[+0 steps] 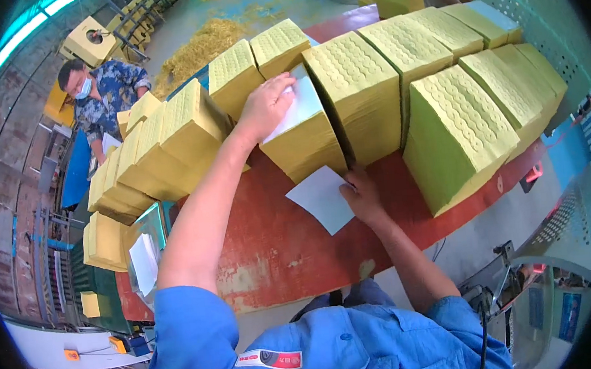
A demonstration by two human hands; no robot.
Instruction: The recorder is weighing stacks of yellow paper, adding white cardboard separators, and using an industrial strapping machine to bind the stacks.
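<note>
My left hand (pixel 269 109) lies on a white sheet (pixel 301 105) on top of a tall yellow paper stack (pixel 306 148) in the middle of the row. Its fingers are stretched out across the far part of the sheet. In front of that stack, my right hand (pixel 364 194) pinches the right edge of a loose white paper (pixel 322 200) above the table. Whether this is one sheet or several, I cannot tell. Just right of the covered stack stands another yellow stack (pixel 358 103), its top stamped with rows of curved marks.
More yellow stacks (pixel 462 137) line the red table (pixel 273 255) on both sides. White papers (pixel 144 262) lie at its left end. A masked person (pixel 104 95) in patterned blue clothing works at the far left. Yellow scraps (pixel 205 49) are heaped on the floor behind.
</note>
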